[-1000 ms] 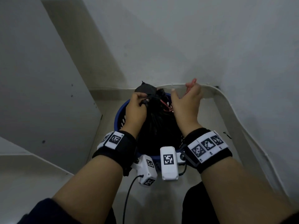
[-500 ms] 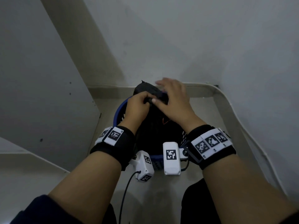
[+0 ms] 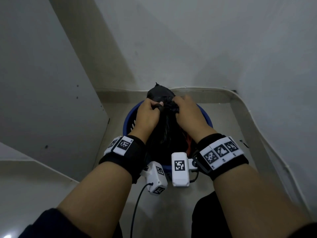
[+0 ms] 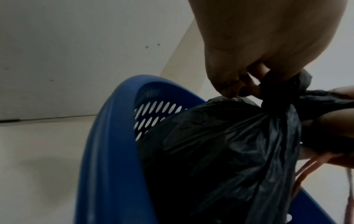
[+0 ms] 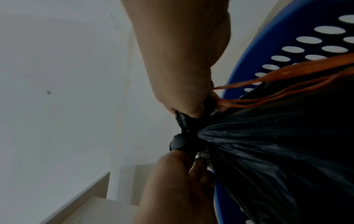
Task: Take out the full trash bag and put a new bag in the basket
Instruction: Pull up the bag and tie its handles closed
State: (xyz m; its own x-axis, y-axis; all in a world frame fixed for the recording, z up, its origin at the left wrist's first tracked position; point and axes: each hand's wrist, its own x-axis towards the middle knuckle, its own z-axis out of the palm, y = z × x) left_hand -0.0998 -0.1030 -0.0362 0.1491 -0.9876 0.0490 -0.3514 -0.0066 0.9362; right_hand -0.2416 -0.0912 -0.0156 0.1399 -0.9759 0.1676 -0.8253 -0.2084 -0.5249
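- The black trash bag [image 3: 164, 134] sits inside the blue basket [image 3: 205, 115], its top gathered into a twisted neck that rises above the rim.
- In the left wrist view the bag's body [image 4: 220, 151] fills the basket [image 4: 107, 151], and the neck is bunched tight just under your fingers.
- Your left hand [image 3: 147, 114] is curled round the left side of that neck, pinching a dark strip of plastic between thumb and fingers.
- Your right hand [image 3: 187, 112] is curled on the right side of the same neck, so both hands meet close together over the knot.
- The right hand also holds orange drawstrings [image 5: 277, 84], which run from its fingers back along the bag.
- The basket has a perforated wall [image 5: 306, 45] with oval holes.
- It stands on a pale floor [image 3: 228, 121] in a corner, near a grey wall [image 3: 188, 48], with a light panel [image 3: 42, 83] to your left.
- Marker-tagged bands wrap both wrists.
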